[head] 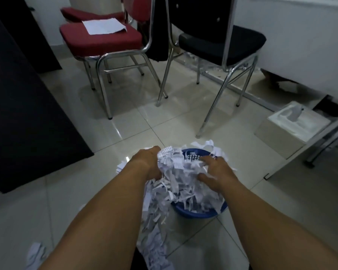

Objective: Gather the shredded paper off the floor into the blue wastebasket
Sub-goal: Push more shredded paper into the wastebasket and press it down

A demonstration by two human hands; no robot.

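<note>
Forearms (105, 201): ours, bare, reaching forward and down from the bottom edge toward the wastebasket (199, 213).
Left hand (148, 162): set against the left side of the paper (176, 178); fingertips buried in shreds, so we cannot tell whether they curl.
Right hand (217, 172): fingers spread, pressing on the paper from the right, above the rim.
Paper: one big wad between our hands, heaped over the wastebasket mouth; a long tail hangs down its left side to the floor (125, 133) and runs toward us.
Wastebasket: blue, upright on the floor just ahead; lattice wall shows at the far side; seemingly full to the rim.
Step in hand: we judge it the loading of a gathered armful.
Next move: calls for pushing the wad down inside the rim, then lifting in the hanging tail without tipping the wastebasket.
Strays: a small clump (35, 252) on the floor at lower left; scraps (213, 65) on the floor behind the black chair (220, 43).
Floor: pale glossy tiles, reflective.
Room: red chair (100, 39) with a white sheet (103, 26) on its seat, beside the black chair; dark panel (23, 114) at left; white box (293, 125) at right.
</note>
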